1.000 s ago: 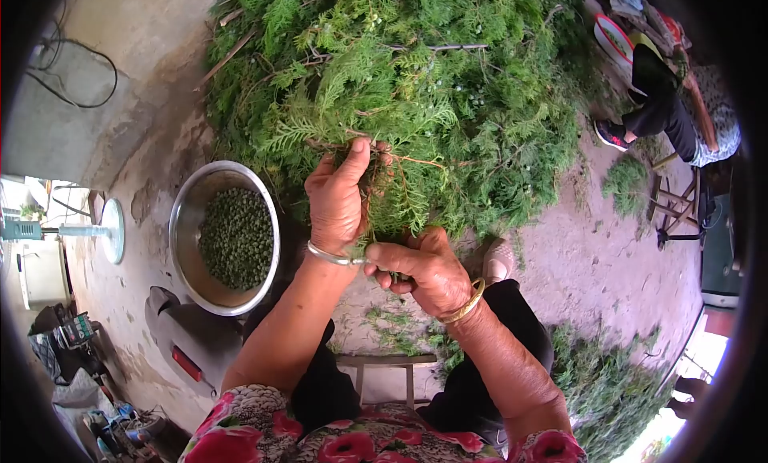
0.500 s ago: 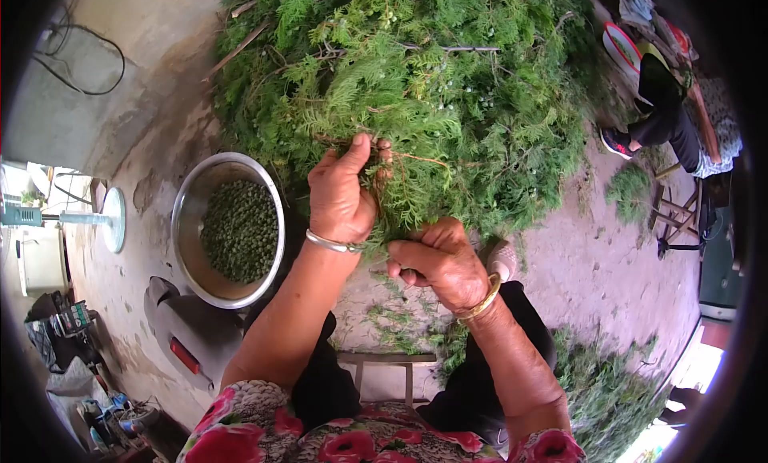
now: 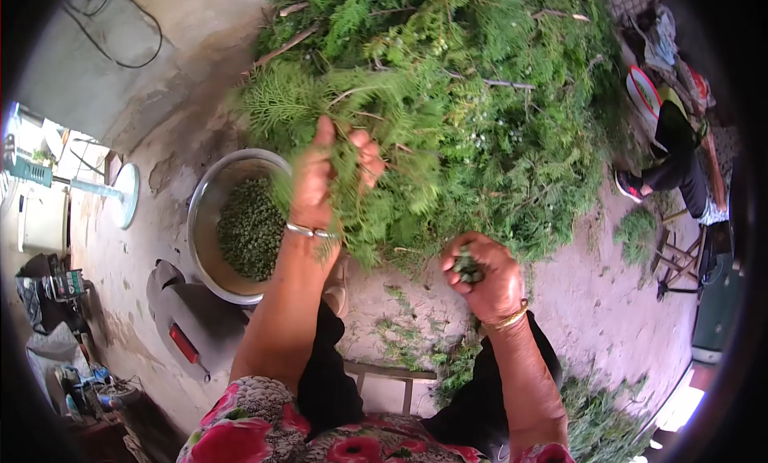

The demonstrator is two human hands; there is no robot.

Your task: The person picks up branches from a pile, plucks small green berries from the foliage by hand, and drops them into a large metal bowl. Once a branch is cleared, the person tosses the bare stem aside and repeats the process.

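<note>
My left hand (image 3: 328, 175), with a silver bangle at the wrist, grips a leafy green sprig (image 3: 372, 175) that is blurred by motion. The sprig overlaps the front of a large heap of evergreen branches (image 3: 496, 135). Right of it, my right hand (image 3: 482, 272), gold bangle at the wrist, is curled palm up around several small green cones (image 3: 466, 266). At the left stands a metal basin (image 3: 200, 247) partly filled with similar green cones (image 3: 252, 231); its right rim is close to my left wrist.
A wooden stool (image 3: 384, 372) is between my legs. Grey cloth with a red item (image 3: 184, 343) lies left. A fan (image 3: 124, 195) stands at the far left. Another person's leg (image 3: 668, 171) shows at the right. Loose greenery (image 3: 600, 419) litters the floor at lower right.
My left hand has moved left with the sprig, which has swung toward the basin. My right hand has moved right and turned up, showing cones in it. The view has shifted slightly.
</note>
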